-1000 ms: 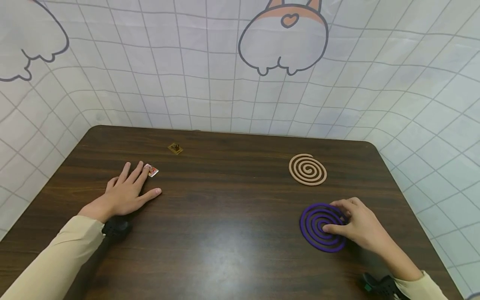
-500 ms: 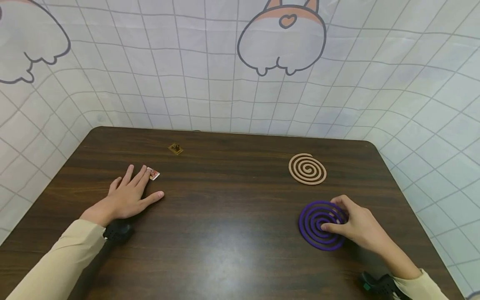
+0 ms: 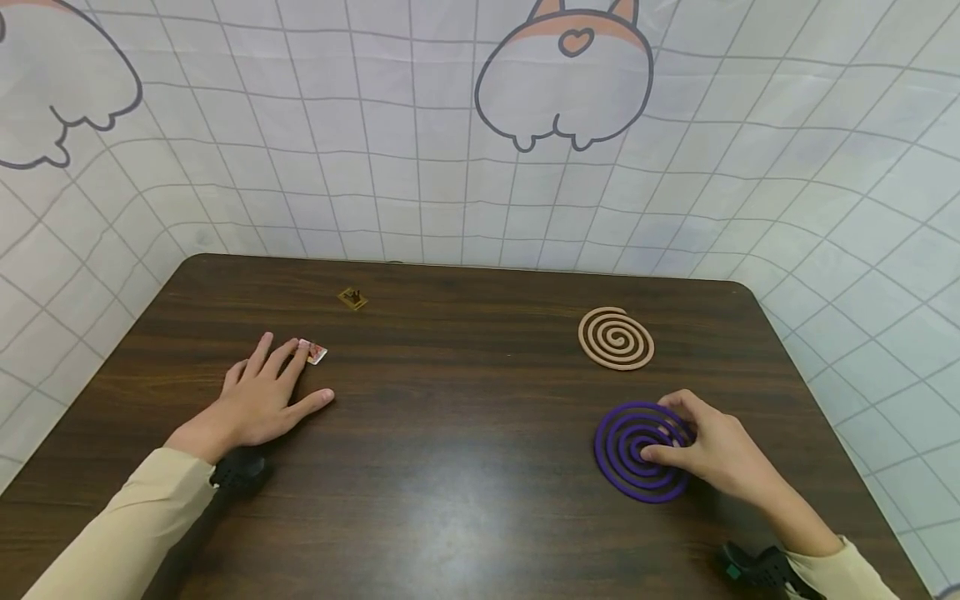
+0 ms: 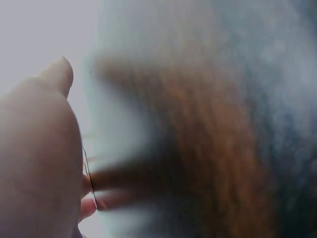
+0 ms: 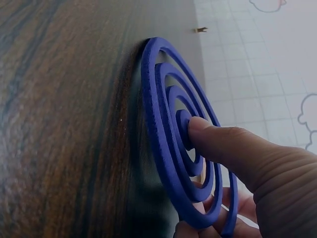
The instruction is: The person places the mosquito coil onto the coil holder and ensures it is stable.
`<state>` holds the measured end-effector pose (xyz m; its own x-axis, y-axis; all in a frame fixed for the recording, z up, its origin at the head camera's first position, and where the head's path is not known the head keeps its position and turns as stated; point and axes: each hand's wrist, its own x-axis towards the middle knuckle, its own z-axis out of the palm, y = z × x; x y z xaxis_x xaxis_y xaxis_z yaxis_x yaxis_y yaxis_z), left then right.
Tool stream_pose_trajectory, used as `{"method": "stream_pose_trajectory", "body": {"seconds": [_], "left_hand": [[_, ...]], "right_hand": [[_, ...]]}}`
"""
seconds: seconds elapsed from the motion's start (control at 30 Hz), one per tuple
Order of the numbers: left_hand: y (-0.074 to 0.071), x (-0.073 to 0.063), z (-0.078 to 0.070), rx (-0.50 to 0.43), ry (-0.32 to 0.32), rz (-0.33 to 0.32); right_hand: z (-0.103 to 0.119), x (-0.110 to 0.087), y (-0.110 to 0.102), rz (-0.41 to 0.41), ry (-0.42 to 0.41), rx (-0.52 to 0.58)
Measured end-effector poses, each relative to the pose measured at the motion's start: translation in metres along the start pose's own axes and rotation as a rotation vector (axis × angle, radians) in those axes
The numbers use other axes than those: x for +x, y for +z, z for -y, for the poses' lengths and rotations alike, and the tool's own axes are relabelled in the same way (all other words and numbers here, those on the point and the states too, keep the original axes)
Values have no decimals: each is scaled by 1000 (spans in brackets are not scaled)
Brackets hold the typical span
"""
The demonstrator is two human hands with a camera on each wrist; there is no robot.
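My right hand pinches a purple mosquito coil, the thumb on its middle and the fingers under its right side. In the right wrist view the purple coil stands tilted, its face toward the thumb and a dark gap between it and the table. On the left, my left hand lies spread, palm down. Its straight fingertips rest on a small white card with a red print, partly hidden under them. In the left wrist view the thumb and fingertips show, with the table blurred.
A tan mosquito coil lies flat toward the back right of the dark wooden table. A small gold metal coil stand is near the back left edge. Grid-patterned white curtain encloses the back and sides.
My left hand has slid a little right and nearer, and the card has moved with it. The right hand's fingers have shifted on the purple coil, which has moved slightly left.
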<state>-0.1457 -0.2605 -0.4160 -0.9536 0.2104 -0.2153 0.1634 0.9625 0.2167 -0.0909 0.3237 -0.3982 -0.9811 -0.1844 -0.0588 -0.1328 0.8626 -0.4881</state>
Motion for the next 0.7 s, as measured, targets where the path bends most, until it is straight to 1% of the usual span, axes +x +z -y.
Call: {"method": "stream_pose_trajectory", "body": {"seconds": [0.17, 0.23, 0.37, 0.43, 0.7], "left_hand": [[1, -3, -3, -20, 6, 7], [1, -4, -4, -28, 12, 10], [4, -6, -6, -42, 21, 14], [5, -7, -7, -52, 24, 16], [7, -9, -10, -56, 28, 14]], "right_hand": [[0, 0, -1, 26, 0, 38], [0, 1, -1, 50, 5, 73], [-1, 1, -1, 111, 18, 173], [0, 2, -2, 146, 27, 242], [-3, 4, -3, 225, 45, 447]]}}
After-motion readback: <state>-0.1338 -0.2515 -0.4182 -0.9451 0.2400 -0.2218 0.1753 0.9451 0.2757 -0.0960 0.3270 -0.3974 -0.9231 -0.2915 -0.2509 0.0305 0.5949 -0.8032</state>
